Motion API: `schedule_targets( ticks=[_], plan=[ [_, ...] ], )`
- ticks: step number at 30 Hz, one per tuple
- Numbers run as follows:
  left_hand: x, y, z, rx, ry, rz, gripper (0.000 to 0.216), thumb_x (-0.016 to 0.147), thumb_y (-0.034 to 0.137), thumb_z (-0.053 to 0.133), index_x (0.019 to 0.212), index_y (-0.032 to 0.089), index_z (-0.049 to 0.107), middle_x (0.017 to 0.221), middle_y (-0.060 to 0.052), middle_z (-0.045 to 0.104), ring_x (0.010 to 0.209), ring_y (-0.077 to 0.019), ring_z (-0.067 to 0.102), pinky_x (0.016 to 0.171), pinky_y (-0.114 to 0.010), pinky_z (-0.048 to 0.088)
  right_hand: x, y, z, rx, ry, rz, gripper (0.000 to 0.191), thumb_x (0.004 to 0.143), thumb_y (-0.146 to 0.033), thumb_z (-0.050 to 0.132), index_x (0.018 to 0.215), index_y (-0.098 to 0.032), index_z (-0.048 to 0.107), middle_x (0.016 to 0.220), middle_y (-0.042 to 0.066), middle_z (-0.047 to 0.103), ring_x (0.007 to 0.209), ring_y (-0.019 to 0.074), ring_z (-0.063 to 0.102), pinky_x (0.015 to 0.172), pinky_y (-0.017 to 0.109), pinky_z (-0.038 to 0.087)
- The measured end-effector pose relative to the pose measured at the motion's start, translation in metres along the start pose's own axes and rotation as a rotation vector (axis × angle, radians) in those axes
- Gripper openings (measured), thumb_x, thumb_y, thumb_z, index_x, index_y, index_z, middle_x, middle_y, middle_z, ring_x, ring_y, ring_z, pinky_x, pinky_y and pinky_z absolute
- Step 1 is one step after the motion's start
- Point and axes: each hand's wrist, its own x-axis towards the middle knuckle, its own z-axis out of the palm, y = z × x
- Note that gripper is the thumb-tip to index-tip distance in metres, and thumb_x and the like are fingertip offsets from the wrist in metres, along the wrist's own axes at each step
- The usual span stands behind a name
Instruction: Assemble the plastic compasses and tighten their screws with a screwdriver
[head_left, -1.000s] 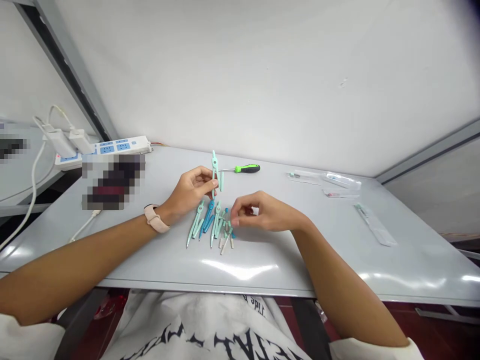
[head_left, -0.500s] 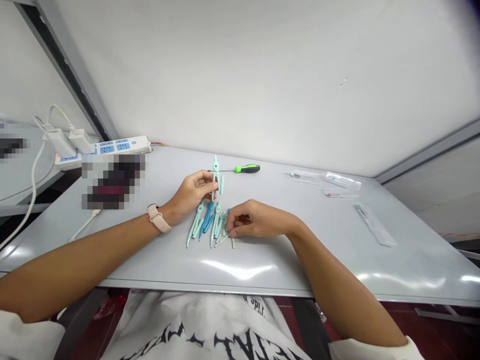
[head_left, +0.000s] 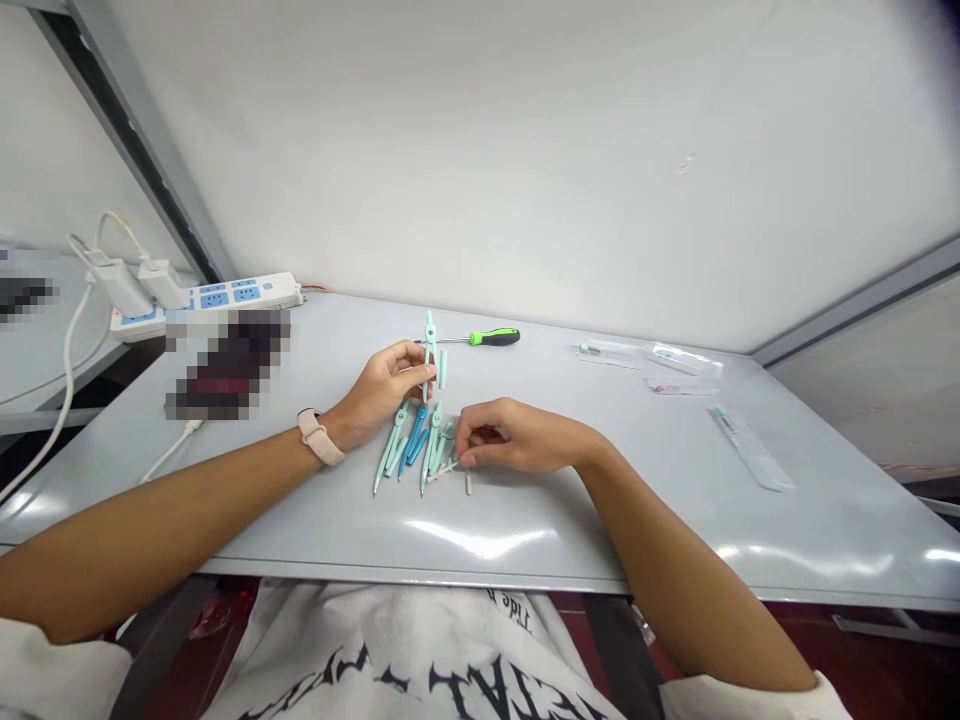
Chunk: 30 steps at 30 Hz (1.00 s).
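Observation:
My left hand (head_left: 382,388), with a watch on its wrist, is closed on a mint-green drawing compass (head_left: 430,350) and holds it upright above the grey table (head_left: 525,520). Just in front of it lies a pile of several mint and blue compasses (head_left: 411,445). Fingers of my right hand (head_left: 510,438) are pinched at the right edge of that pile on a small pale piece (head_left: 448,467) that I cannot make out clearly. One short pale stick (head_left: 469,484) lies loose on the table beside the right hand.
A green-handled screwdriver (head_left: 487,338) lies behind the compasses. Clear plastic sleeves (head_left: 652,358) and another wrapped item (head_left: 750,450) lie at the right. A white power strip (head_left: 210,297) with plugged chargers sits at the back left, beside a blurred dark object (head_left: 225,365).
My right hand came down from above the pile onto its right edge and pinched a small piece there. The left hand lowered the upright compass slightly.

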Motion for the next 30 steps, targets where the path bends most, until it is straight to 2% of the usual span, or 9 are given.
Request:
schedule_targets(
  ticks=[5,8,11,15,21,25,30],
  plan=[
    [0.0,0.0,0.0,0.006,0.021,-0.007,0.022,0.08,0.031,0.076,0.085,0.018,0.059,0.072,0.002,0.062,0.063,-0.0124,0.06,0.061,-0.028,0.05,-0.001,-0.002,-0.001,0.233,0.188,-0.104,0.024,0.094,-0.043,0.066,0.087,-0.019,0.062,0.08,0.001,0.065,0.069,0.014,0.055,0.068,0.03,0.047],
    [0.001,-0.001,-0.001,0.016,0.036,-0.005,0.024,0.079,0.032,0.077,0.085,0.018,0.059,0.073,0.002,0.061,0.064,-0.0125,0.06,0.062,-0.028,0.049,0.004,0.0,0.001,0.365,0.463,-0.164,0.034,0.089,-0.053,0.071,0.088,-0.021,0.061,0.077,0.001,0.065,0.062,0.0128,0.052,0.062,0.03,0.046],
    [0.001,-0.001,-0.001,0.03,0.018,0.008,0.026,0.078,0.033,0.079,0.086,0.018,0.058,0.076,0.001,0.064,0.065,-0.0128,0.06,0.062,-0.028,0.048,0.008,0.003,0.002,0.374,0.769,-0.176,0.039,0.083,-0.058,0.076,0.089,-0.022,0.064,0.077,0.001,0.064,0.063,0.0133,0.053,0.062,0.031,0.047],
    [0.0,0.0,-0.001,0.093,-0.016,0.039,0.028,0.08,0.037,0.08,0.088,0.018,0.06,0.085,-0.003,0.07,0.067,-0.0124,0.059,0.063,-0.028,0.046,0.011,0.005,0.002,0.374,0.978,-0.122,0.036,0.082,-0.057,0.075,0.089,-0.023,0.066,0.08,0.001,0.063,0.063,0.0132,0.053,0.063,0.032,0.048],
    [-0.004,0.006,0.001,0.198,-0.071,0.096,0.026,0.083,0.04,0.078,0.09,0.017,0.069,0.085,-0.003,0.066,0.067,-0.0118,0.055,0.062,-0.028,0.044,0.014,0.009,0.003,0.397,1.082,-0.135,0.032,0.081,-0.053,0.077,0.088,-0.022,0.069,0.086,0.003,0.066,0.061,0.0118,0.05,0.061,0.032,0.048],
    [-0.006,0.009,0.003,0.233,-0.082,0.103,0.026,0.084,0.043,0.076,0.091,0.018,0.071,0.084,-0.003,0.066,0.066,-0.0127,0.053,0.06,-0.028,0.044,0.015,0.01,0.003,0.368,1.08,-0.123,0.031,0.084,-0.053,0.075,0.09,-0.023,0.071,0.09,0.004,0.068,0.063,0.0127,0.05,0.061,0.032,0.047],
    [-0.006,0.009,0.002,0.242,-0.078,0.102,0.026,0.085,0.042,0.076,0.093,0.018,0.071,0.083,-0.002,0.064,0.065,-0.0121,0.052,0.058,-0.027,0.043,0.013,0.006,0.003,0.354,1.054,-0.085,0.033,0.081,-0.053,0.077,0.088,-0.021,0.073,0.081,0.004,0.066,0.066,0.0141,0.053,0.059,0.032,0.047]
  ],
)
